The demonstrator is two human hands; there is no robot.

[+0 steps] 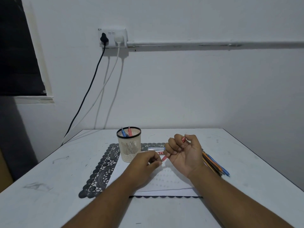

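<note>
Well, from the head camera, the only view I have, both hands meet above the white paper (164, 183) that lies on the dark lace mat (102, 170). My right hand (184, 153) is turned palm up with its fingers curled tight round the red pen (164, 157). The pen runs through the fist on a slant, its upper end poking out by the thumb and its lower end pointing down toward my left hand (146, 162). That left hand has finger and thumb drawn together right at the pen's lower tip. The two touch or nearly touch there, and I cannot tell whether the pinch actually has the tip.

I judge the step to be working the pen's end, a cap or the nib. To do it well I would keep the right fist steady as the anchor. The left pinch should act straight along the pen's line, so nothing bends or flicks loose over the paper.

Just beyond the left hand stands the cream pen pot (129, 145), with blue and red pens inside. A loose bunch of pens (213, 165) lies on the table (49, 178) under and beside my right wrist. I should not sweep them with my forearm.
</note>
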